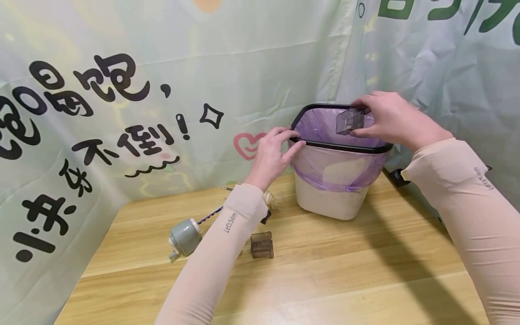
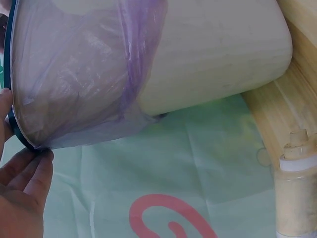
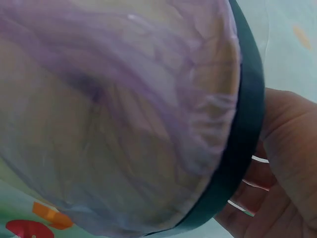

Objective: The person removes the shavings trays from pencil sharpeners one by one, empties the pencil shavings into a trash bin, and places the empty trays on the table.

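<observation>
A white trash bin [image 1: 331, 198] lined with a purple bag [image 1: 321, 174] stands on the table, with a black rim [image 1: 345, 147] around its top. My left hand [image 1: 273, 153] grips this rim at the left corner; its fingertips [image 2: 42, 168] show at the rim in the left wrist view. Over the bin's mouth, my right hand [image 1: 392, 118] pinches a small smoky, see-through plastic box [image 1: 349, 122] between thumb and fingers. In the right wrist view the rim hides the box and part of the right hand [image 3: 287, 163].
Left of the bin lie a grey-green crank device [image 1: 184, 237], a dark patterned pencil [image 1: 210, 215] and another smoky plastic box [image 1: 262, 245]. A beige capped object [image 1: 269, 199] is partly hidden behind my left forearm. Printed cloth [image 1: 195, 90] walls off the wooden table [image 1: 325, 275].
</observation>
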A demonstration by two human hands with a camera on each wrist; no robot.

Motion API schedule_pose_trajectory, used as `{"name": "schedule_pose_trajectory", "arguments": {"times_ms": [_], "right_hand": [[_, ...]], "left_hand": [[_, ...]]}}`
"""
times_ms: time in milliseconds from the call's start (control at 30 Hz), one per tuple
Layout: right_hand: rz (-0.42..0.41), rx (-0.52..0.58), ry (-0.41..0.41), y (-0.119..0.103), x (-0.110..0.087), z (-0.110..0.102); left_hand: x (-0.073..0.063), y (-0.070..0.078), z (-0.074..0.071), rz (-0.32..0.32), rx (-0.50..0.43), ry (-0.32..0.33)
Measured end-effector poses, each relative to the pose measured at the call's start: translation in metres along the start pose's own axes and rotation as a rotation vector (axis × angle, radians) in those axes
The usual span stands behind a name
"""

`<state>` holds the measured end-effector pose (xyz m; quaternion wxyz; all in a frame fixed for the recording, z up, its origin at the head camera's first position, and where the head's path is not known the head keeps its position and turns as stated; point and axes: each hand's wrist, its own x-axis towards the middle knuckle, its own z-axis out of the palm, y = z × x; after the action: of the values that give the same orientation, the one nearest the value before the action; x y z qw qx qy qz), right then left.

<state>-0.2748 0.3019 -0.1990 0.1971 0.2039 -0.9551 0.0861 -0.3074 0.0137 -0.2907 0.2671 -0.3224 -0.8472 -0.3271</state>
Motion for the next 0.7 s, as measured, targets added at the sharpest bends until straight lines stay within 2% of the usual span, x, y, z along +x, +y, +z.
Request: {"name": "schedule_pose_trajectory", "arguments": {"times_ms": [500, 700], "right_hand": [[-0.055, -0.052, -0.002, -0.0078, 0.0001, 0.0028], [-0.124, -0.074, 0.045, -0.008, -0.0001, 0.0043]], "left_hand": [[-0.0006, -0.0005, 0.003, 0.005, -0.008, 0.025], [-0.0006, -0.0009, 0.0032, 0.004, -0.013, 0.028]]}}
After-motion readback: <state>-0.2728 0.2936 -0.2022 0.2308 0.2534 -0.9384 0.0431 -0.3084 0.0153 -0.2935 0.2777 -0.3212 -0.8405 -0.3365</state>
